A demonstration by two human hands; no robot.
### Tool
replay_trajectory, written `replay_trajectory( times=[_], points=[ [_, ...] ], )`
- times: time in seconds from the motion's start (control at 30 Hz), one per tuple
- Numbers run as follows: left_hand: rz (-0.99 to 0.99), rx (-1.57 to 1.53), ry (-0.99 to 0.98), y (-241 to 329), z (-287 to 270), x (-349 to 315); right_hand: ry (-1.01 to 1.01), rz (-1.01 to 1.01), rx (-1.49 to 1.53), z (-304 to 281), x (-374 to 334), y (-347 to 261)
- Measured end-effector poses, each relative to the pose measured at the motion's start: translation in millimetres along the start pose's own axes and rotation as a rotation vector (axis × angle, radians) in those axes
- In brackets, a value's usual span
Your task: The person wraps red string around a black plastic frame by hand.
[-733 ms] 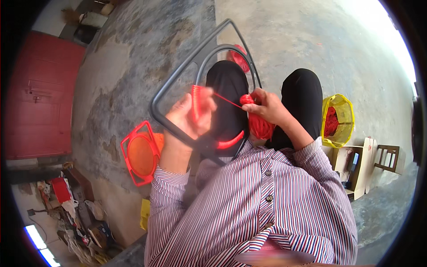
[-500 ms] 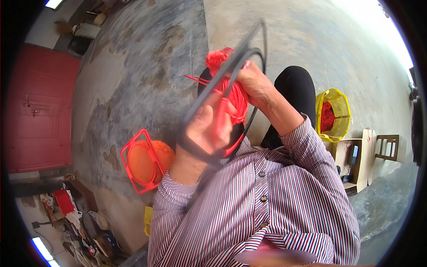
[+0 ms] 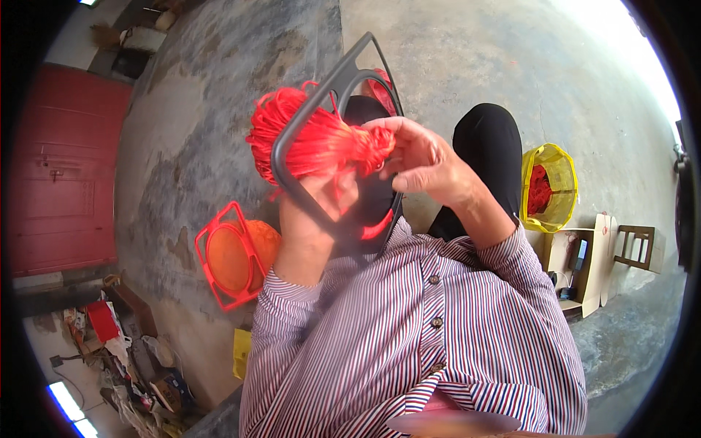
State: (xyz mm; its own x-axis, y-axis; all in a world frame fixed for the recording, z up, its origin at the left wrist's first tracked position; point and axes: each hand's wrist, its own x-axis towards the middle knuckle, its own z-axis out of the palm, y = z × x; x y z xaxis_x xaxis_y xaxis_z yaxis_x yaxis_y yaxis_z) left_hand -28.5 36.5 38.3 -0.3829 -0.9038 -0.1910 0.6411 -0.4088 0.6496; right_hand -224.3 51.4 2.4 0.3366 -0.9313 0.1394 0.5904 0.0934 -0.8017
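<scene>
A thick bundle of red cord (image 3: 307,139) lies in my left hand (image 3: 325,197), looped at its far-left end and gathered tight at its right end. The fingers of that hand close round its underside, partly hidden behind a black frame (image 3: 285,142). The frame has rounded corners and a ring-shaped inner part, and stands tilted across the bundle. My right hand (image 3: 427,164) is at the gathered end, its fingertips touching the cord and the thumb standing apart. Red pieces show at the frame's far edge and near its lower end.
On the floor to my left, a red frame with a round opening (image 3: 201,252) leans against an orange rounded thing (image 3: 266,244). A yellow mesh basket (image 3: 566,193) holding red material stands right of my knee, beside an open cardboard box (image 3: 602,252). Clutter (image 3: 124,350) lies far left.
The bundle has swung round to the left, its loops now spread past the black frame. My right hand has moved from the frame's upper part down to the gathered end.
</scene>
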Motion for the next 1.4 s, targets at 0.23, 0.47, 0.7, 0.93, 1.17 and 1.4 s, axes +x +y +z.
replay_trajectory(
  times=[0.23,0.47,0.7,0.93,1.17,1.4],
  points=[
    [-0.015,0.090,-0.062,1,7,4,0.254,-0.297,0.042,18,0,-10],
    [-0.017,-0.011,-0.121,10,-32,5,0.294,-0.505,0.398,-50,-8,-68],
    [-0.100,-0.015,-0.162,11,-31,7,0.583,-0.037,-0.558,-54,-16,6],
    [-0.043,0.295,-0.186,-7,14,4,0.298,-0.137,-0.248,-26,40,12],
    [-0.579,-0.247,-0.384,-25,25,4,-0.399,-0.233,-0.025,-8,62,-25],
    [-0.162,0.308,-0.058,-25,13,-11,0.208,0.036,-0.207,3,49,-29]
  ],
)
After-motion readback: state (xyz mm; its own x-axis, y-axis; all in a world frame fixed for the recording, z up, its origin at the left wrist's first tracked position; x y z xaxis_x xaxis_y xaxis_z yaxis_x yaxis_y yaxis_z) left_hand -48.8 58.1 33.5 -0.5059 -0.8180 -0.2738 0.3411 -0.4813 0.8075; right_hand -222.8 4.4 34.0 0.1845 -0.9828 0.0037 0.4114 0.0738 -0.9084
